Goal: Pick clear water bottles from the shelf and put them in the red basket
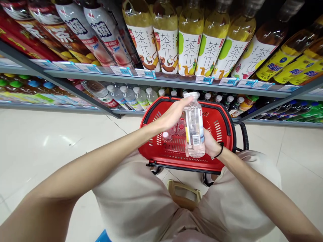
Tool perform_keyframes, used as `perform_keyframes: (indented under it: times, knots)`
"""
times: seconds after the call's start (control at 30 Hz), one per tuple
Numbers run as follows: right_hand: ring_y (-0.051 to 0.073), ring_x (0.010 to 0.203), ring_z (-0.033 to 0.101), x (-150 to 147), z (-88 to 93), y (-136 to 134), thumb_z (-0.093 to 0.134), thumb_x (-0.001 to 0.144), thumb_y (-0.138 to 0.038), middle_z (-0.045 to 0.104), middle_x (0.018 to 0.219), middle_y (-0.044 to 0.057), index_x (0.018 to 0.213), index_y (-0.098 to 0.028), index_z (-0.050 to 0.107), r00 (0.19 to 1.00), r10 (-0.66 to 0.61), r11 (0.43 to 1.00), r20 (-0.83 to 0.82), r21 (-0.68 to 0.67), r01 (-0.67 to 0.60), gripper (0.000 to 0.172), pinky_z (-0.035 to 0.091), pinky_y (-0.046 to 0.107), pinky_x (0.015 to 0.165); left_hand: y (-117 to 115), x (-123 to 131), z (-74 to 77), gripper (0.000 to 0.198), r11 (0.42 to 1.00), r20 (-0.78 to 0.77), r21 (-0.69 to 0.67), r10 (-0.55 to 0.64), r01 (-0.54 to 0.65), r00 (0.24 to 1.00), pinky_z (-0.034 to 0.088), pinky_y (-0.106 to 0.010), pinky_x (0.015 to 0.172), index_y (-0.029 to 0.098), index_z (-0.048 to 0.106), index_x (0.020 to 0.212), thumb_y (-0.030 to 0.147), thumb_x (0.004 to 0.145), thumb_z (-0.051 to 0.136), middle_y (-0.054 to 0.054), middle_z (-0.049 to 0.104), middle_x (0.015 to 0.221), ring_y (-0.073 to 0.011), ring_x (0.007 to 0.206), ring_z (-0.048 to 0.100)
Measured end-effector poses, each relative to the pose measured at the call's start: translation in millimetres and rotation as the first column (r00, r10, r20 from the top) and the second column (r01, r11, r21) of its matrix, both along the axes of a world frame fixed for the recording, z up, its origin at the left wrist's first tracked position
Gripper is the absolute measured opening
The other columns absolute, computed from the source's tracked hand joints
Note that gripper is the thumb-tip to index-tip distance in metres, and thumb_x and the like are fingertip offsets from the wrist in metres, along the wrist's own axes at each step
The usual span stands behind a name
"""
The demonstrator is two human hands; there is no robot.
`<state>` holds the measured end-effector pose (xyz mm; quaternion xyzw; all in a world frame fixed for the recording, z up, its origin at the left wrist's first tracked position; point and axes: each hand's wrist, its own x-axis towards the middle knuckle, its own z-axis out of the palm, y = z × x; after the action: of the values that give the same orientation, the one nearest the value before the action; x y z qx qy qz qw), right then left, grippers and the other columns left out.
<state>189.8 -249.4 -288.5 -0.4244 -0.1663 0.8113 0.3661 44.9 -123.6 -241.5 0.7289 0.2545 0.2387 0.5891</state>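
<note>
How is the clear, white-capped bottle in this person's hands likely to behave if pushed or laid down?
The clear bottle is taller than it is wide, so a push near its white cap might tip it. Its rounded body suggests it could roll if laid flat. Being shiny and smooth-looking, it may be slightly slippery.

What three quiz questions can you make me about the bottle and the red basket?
1. True or false: the red basket has bottles inside.
2. Which wrist wears the black band? A) left B) right C) neither
3. Fill in: the ____ hand is nearer the white cap of the clear bottle.

Key: 1. True. 2. B. 3. Left: the left hand is up by the cap, the right hand lower down.
</note>
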Motion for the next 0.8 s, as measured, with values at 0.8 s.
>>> perform_keyframes:
  times: [0.8]
  knots:
    - [0.014, 0.062, 0.068, 40.0, 20.9, 13.3, 0.088, 0.075, -0.066, 0.074, 0.08, 0.005, 0.097, -0.014, 0.067, 0.818, -0.45, 0.82, 0.357, 0.528, 0.221, 0.06, 0.058, 0.026, 0.057, 81.0, -21.7, -46.8, 0.057, 0.833, 0.059, -0.511, 0.282, -0.214, 0.958, 0.062, -0.03, 0.077, 0.018, 0.069, 0.107, 0.068, 0.082, 0.076, -0.008, 0.073, 0.095, -0.0194, 0.086, 0.071]
